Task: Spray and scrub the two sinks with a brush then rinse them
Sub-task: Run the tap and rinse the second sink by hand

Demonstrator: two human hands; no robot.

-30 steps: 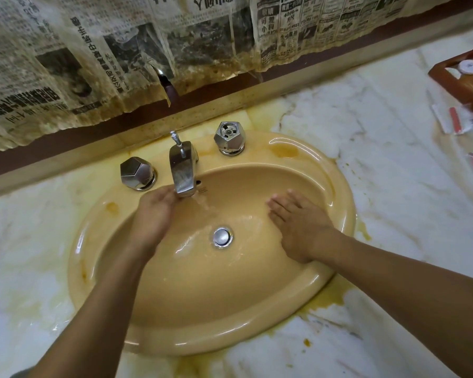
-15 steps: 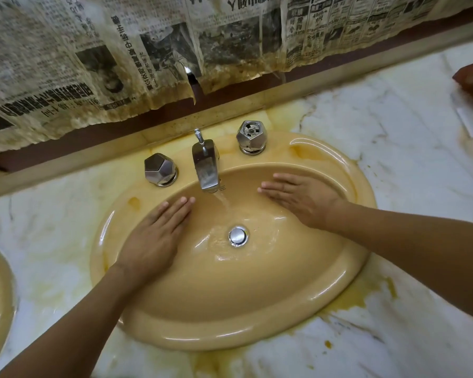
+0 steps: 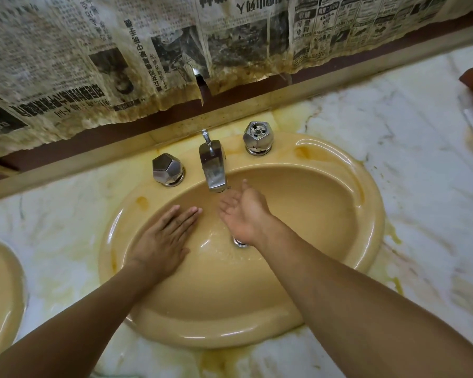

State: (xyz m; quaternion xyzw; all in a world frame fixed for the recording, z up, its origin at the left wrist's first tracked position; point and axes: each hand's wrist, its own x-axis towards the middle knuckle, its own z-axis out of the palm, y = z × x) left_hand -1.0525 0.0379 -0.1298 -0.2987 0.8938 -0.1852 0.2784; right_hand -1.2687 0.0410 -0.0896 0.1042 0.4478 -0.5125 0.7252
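Head view: left hand (image 3: pixel 161 241) presses flat, fingers (image 3: pixel 185 215) straight, at nine o'clock in the sink (image 3: pixel 367 214); right hand (image 3: pixel 243 214) cups empty under the tap (image 3: pixel 213 170), likely gathering rinse water.

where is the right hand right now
In the head view, the right hand is cupped palm-up inside the yellow oval ceramic sink, just below the chrome spout and right of the flat left hand.

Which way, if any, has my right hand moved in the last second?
Yes. The right hand moved left, off the right wall of the sink, to cup under the faucet, partly hiding the drain.
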